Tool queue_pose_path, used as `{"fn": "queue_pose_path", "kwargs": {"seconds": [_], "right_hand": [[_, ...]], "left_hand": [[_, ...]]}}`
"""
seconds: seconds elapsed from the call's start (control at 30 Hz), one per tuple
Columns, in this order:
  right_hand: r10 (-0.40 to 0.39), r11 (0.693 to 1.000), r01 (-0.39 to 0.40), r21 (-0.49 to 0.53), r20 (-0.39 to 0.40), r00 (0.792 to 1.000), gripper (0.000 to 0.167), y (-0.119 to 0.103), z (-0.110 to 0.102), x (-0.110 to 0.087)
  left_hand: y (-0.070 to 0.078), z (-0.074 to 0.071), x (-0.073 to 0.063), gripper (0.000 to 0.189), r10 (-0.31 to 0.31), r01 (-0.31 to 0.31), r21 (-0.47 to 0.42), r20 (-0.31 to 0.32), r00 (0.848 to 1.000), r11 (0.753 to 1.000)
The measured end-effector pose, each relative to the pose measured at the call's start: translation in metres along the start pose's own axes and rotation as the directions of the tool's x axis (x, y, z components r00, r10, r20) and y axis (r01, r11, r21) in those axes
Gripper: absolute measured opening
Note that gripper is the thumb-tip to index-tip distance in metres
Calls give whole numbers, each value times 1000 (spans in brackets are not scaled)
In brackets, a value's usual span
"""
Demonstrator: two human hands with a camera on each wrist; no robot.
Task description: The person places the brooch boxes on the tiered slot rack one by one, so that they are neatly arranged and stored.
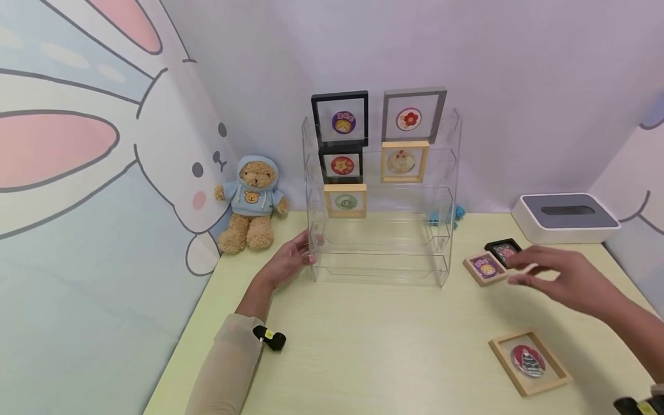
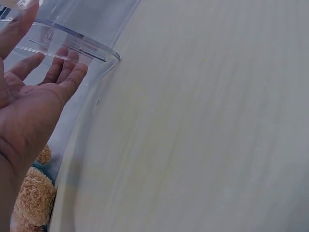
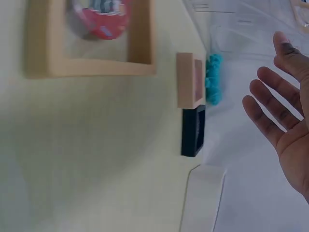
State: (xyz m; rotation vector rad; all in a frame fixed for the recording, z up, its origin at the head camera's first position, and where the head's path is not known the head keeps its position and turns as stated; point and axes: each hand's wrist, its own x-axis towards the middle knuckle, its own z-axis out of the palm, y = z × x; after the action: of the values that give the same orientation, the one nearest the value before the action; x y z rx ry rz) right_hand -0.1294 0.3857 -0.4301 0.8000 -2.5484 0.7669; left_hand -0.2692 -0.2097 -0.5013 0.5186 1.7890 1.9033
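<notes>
A clear acrylic tiered rack (image 1: 381, 253) stands on the table and bears several small display frames, among them a black frame with a purple bear badge (image 1: 339, 118). My left hand (image 1: 287, 262) is at the rack's lower left side, its fingers loosely extended; whether they touch it I cannot tell. My right hand (image 1: 570, 279) is in the air with nothing held, fingers apart. Nearest to it are a small wooden frame with a purple badge (image 1: 485, 267) and a small black frame (image 1: 503, 252). A larger wooden frame with a Christmas-tree badge (image 1: 529, 362) lies closer to me.
A teddy bear in a blue hoodie (image 1: 252, 202) sits left of the rack. At the back right stands a white tissue box with a grey top (image 1: 568, 219). A small turquoise object (image 1: 459, 212) lies behind the rack's right side. Walls border the table.
</notes>
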Motion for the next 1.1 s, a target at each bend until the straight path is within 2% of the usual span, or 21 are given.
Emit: {"fn": "queue_pose_path", "kwargs": {"seconds": [0.2, 0.4, 0.67, 0.83, 1.1], "right_hand": [[41, 995, -52, 86, 117, 992, 53, 11, 17, -45], [50, 986, -78, 149, 186, 981, 47, 14, 31, -69], [29, 967, -97, 235, 277, 960, 40, 19, 38, -83], [-12, 959, -70, 275, 285, 958, 42, 22, 44, -87], [-22, 966, -48, 254, 267, 963, 46, 22, 45, -89]], "left_hand": [[1, -1, 0, 88, 6, -6, 1, 1, 1000, 1000], [2, -2, 0, 88, 8, -8, 5, 6, 1000, 1000], [0, -2, -1, 90, 19, -19, -1, 16, 1000, 1000], [-2, -2, -1, 90, 21, -21, -9, 16, 1000, 1000], [-3, -1, -1, 85, 17, -17, 5, 15, 1000, 1000]]}}
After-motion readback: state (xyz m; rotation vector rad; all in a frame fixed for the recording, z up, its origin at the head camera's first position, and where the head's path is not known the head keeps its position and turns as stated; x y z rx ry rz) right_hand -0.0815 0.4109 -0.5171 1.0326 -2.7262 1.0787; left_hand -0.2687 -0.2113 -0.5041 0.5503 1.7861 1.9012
